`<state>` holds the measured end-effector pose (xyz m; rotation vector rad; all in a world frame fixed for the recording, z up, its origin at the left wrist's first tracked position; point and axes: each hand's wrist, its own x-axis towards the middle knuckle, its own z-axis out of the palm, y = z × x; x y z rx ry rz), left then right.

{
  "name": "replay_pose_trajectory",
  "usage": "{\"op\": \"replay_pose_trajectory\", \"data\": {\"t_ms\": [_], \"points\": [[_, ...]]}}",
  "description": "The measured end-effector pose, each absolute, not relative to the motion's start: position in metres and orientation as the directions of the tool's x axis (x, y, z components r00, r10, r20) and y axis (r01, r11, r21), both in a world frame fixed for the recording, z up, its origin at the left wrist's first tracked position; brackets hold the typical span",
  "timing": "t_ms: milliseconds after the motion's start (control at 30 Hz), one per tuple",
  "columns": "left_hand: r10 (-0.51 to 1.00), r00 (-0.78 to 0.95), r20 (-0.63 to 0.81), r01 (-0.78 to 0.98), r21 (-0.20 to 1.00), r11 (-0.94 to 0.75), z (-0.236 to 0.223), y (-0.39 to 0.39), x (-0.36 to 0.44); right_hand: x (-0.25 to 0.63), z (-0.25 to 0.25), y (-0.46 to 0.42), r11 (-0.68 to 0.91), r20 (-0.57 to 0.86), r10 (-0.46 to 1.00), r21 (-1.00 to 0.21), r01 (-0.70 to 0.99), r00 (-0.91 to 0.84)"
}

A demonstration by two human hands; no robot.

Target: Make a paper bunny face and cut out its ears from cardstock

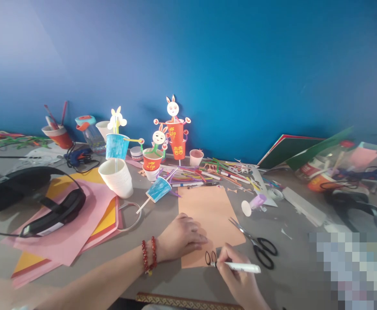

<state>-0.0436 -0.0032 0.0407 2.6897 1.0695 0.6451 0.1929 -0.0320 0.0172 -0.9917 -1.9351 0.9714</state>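
Observation:
A peach sheet of paper (208, 211) lies on the grey table in front of me. My left hand (180, 237), with a red bead bracelet on the wrist, rests flat on the sheet's near left part, fingers stretched out. My right hand (236, 275) is closed round a white marker pen (240, 267), its tip touching the sheet's near edge by two small black loops (210, 257) drawn there. Black-handled scissors (256, 243) lie just right of the sheet, blades apart.
A stack of white paper cups (117, 177), paper-cup rabbit figures (175, 129) and loose markers (201, 174) stand behind the sheet. Pink and yellow paper (78, 228) with a black headset (40, 206) lies at the left. A glue stick (253, 203) and clutter fill the right.

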Motion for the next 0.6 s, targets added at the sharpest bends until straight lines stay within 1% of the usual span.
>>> {"op": "replay_pose_trajectory", "data": {"t_ms": [167,300,433,533,600], "points": [[0.687,0.649,0.327,0.608,0.32,-0.727,0.0407,-0.003,-0.0441,0.1918,0.0185,-0.032,0.449,0.28,0.854,-0.822,0.35,-0.438],[0.683,0.654,0.327,0.601,0.324,-0.73,0.0398,-0.0028,-0.0445,0.1936,0.0173,-0.0322,0.423,0.284,0.865,-0.856,0.296,-0.413],[0.684,0.651,0.329,0.596,0.336,-0.729,0.0406,-0.0024,-0.044,0.1935,0.0155,-0.0338,0.351,0.272,0.911,-0.907,0.234,-0.311],[0.686,0.65,0.326,0.581,0.369,-0.725,0.0451,-0.0028,-0.0431,0.1932,0.0132,-0.0333,0.295,0.245,0.945,-0.924,0.244,-0.216],[0.694,0.654,0.301,0.575,0.398,-0.715,0.0481,-0.0037,-0.0428,0.194,0.0108,-0.0319,0.277,0.231,0.953,-0.927,0.253,-0.198]]}}
